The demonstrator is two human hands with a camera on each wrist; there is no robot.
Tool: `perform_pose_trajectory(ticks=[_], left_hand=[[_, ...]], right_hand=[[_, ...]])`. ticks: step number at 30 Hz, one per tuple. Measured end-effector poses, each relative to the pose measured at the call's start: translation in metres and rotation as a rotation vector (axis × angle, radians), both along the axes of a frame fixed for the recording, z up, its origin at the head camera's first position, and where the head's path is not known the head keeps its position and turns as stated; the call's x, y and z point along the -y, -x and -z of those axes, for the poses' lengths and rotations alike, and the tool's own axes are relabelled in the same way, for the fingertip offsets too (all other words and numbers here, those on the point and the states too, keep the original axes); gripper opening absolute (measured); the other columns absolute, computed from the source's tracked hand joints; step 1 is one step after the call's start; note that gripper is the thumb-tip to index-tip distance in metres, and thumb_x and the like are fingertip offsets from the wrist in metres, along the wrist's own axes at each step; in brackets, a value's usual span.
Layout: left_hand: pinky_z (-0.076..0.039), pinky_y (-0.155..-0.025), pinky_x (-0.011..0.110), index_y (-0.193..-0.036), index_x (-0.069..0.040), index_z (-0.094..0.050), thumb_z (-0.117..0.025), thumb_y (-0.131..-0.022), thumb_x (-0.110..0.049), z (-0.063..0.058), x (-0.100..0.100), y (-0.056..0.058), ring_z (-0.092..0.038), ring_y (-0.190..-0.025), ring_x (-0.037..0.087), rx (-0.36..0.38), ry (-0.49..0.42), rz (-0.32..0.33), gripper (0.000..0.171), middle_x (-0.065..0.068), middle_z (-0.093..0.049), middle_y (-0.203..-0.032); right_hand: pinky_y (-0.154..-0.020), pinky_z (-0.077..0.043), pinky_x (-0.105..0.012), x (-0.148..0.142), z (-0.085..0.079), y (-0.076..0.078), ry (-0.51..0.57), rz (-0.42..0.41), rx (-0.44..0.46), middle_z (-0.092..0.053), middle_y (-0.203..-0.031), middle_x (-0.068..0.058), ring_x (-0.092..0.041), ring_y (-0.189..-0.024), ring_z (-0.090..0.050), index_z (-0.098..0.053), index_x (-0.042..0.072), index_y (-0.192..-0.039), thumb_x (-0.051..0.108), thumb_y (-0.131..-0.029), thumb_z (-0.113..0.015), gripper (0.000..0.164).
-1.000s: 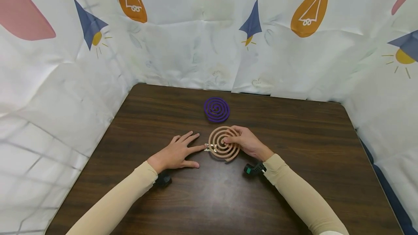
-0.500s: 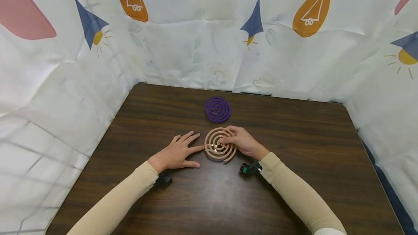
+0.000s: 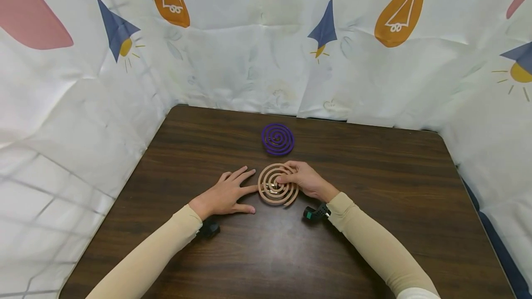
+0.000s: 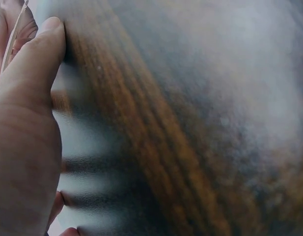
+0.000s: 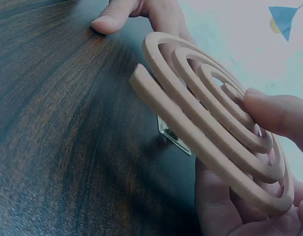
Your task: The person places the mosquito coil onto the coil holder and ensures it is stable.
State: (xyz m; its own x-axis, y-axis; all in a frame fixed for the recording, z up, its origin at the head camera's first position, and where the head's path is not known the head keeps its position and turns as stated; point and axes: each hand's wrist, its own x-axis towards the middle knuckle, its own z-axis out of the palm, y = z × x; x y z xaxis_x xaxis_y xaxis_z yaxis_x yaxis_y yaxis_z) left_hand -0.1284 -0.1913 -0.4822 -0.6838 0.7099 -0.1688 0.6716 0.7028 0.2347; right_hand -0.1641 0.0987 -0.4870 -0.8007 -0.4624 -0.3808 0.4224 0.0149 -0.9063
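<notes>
A tan mosquito coil (image 3: pixel 264 200) is pinched by my right hand (image 3: pixel 307 180), thumb on top near its centre and fingers underneath. In the right wrist view the coil (image 5: pixel 190 131) is tilted above the table, over a small shiny metal stand (image 5: pixel 171 135). My left hand (image 3: pixel 226 196) lies palm down on the wood with fingers spread. Its index fingertip reaches the stand's left end, at the coil's edge. The left wrist view has mostly the thumb (image 4: pixel 41 54) and tabletop, with the coil's thin edge at upper left.
Behind the tan coil, a purple mosquito coil (image 3: pixel 278 140) sits on the dark wood table (image 3: pixel 282 253), with bits of metal glinting beneath it. White printed cloth (image 3: pixel 257 73) hangs along the table's back and sides.
My right hand has shifted slightly left with the tan coil, bringing it over the metal stand, which now shows through the gaps. My left hand keeps its place.
</notes>
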Motion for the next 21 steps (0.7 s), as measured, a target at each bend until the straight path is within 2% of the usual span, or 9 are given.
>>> perform_pose_trajectory(ticks=[21], left_hand=[[-0.031, -0.116, 0.069, -0.159, -0.039, -0.04, -0.053, -0.093, -0.075, 0.0031, 0.0008, 0.0024, -0.017, -0.162, 0.039, 0.004, 0.006, -0.001, 0.077, 0.01, -0.02, -0.175]], right_hand=[[-0.068, -0.061, -0.025, 0.001, 0.0073, 0.0047, -0.068, -0.051, -0.035, -0.073, -0.091, -0.003, -0.01, -0.074, -0.073, -0.06, -0.004, -0.127, 0.0, -0.089, -0.078, 0.042]])
